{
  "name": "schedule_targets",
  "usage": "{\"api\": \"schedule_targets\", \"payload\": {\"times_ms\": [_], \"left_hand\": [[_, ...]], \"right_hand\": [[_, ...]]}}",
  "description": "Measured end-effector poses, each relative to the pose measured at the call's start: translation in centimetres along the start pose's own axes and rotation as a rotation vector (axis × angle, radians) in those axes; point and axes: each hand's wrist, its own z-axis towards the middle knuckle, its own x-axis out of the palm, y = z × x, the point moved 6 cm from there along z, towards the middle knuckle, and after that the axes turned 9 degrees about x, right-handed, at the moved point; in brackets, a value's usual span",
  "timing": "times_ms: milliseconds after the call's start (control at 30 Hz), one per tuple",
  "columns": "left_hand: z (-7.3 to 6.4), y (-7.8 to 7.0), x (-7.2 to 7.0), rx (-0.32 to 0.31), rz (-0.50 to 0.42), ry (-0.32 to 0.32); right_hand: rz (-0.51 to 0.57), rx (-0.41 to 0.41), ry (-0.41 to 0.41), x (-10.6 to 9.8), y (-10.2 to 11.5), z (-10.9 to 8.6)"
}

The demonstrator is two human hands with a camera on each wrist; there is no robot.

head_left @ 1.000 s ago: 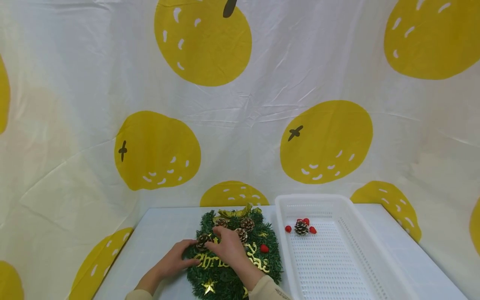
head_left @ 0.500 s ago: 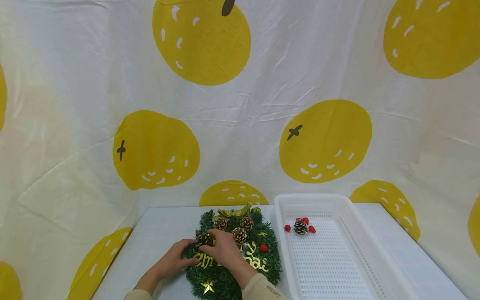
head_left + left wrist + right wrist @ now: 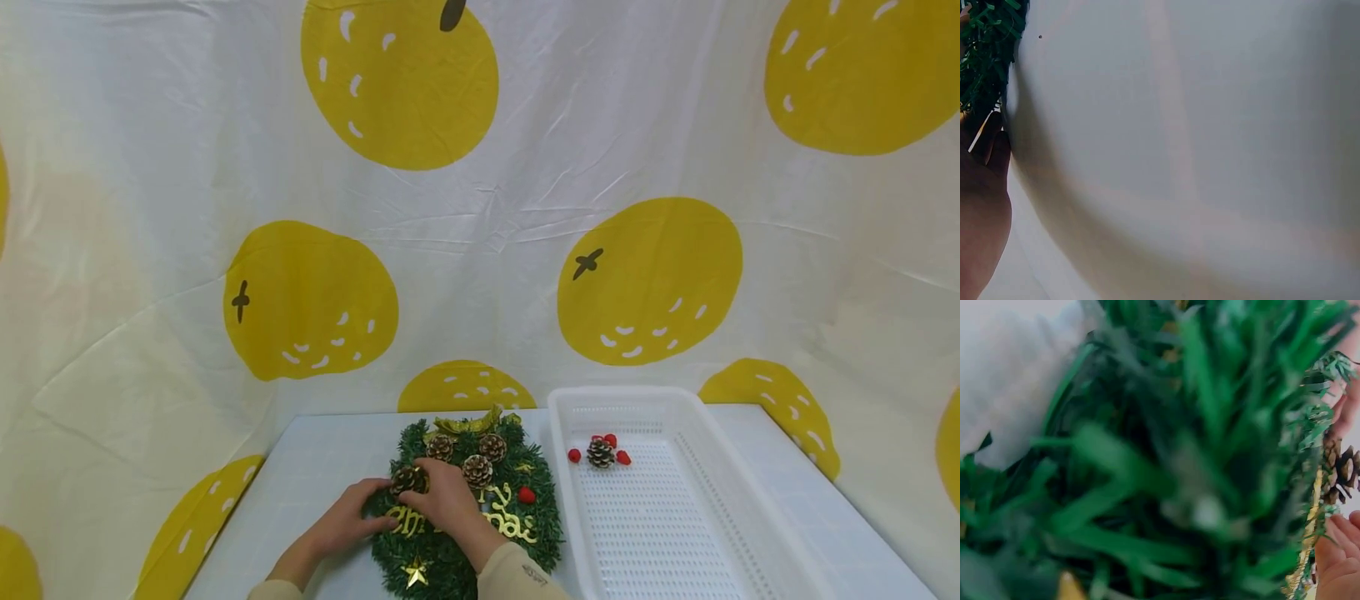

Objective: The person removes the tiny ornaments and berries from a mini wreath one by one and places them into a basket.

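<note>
A green tinsel wreath (image 3: pixel 517 467) with gold Christmas lettering lies on the table, trimmed with pine cones, gold stars and a red berry. My left hand (image 3: pixel 347 518) grips its left edge, with the thumb beside the lettering. In the left wrist view, fingers (image 3: pixel 999 153) of that hand sit right at the tinsel edge. My right hand (image 3: pixel 448 496) reaches over the wreath and pinches a pine cone (image 3: pixel 406 480) at the upper left, thumb below and index finger above. From the right wrist, that cone (image 3: pixel 1341 472) shows between fingers at the right side.
To the right of the wreath stands a white perforated basket (image 3: pixel 562 483), holding a loose pine cone (image 3: pixel 600 453) and several red berries (image 3: pixel 623 457). A white curtain with yellow fruit prints (image 3: pixel 480 292) hangs behind the table (image 3: pixel 330 442).
My right hand has shifted a little left and lowered onto the pine cone, uncovering cones beside it. The left hand has stayed at the wreath's edge.
</note>
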Motion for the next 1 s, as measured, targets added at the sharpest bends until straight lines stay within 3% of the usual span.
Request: {"api": "schedule_targets", "payload": {"times_ms": [733,1000], "left_hand": [[-0.01,-0.09,-0.18,-0.019,0.012,0.000],[0.07,-0.08,-0.15,-0.029,0.010,0.002]], "right_hand": [[-0.153,-0.105,0.018,0.99,0.24,0.70],[-0.158,-0.106,0.013,1.02,0.26,0.93]]}}
